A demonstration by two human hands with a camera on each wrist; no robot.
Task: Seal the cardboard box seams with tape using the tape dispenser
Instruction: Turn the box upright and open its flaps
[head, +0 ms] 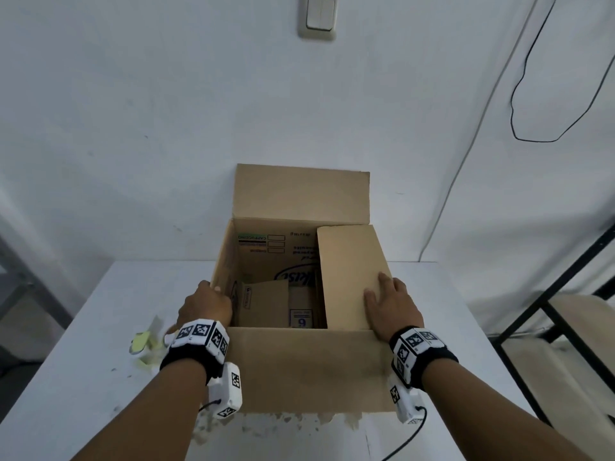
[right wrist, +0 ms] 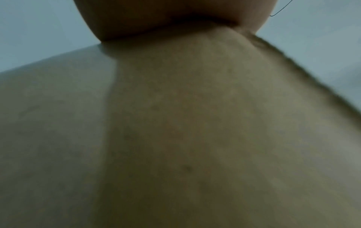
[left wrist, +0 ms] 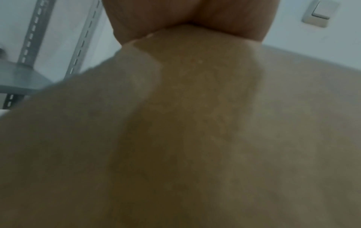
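An open brown cardboard box [head: 309,371] stands on the white table [head: 83,410]. Its back flap [head: 299,191] is upright and its front flap hangs toward me. My right hand [head: 392,304] lies flat, fingers straight, on the right flap [head: 346,261], which is folded inward. At the box's left top edge, my left hand [head: 206,304] has its fingers curled over the cardboard. Both wrist views show only blurred cardboard [left wrist: 195,138] [right wrist: 195,123] under a palm. A yellow-green object [head: 143,344] lies left of the box, partly hidden; I cannot tell whether it is the tape dispenser.
Smaller cardboard pieces [head: 266,304] lie inside the box. A light switch [head: 318,15] and a black cable [head: 532,94] are on the wall behind. A black metal frame [head: 549,311] stands at the right, grey metal shelving [head: 20,277] at the left.
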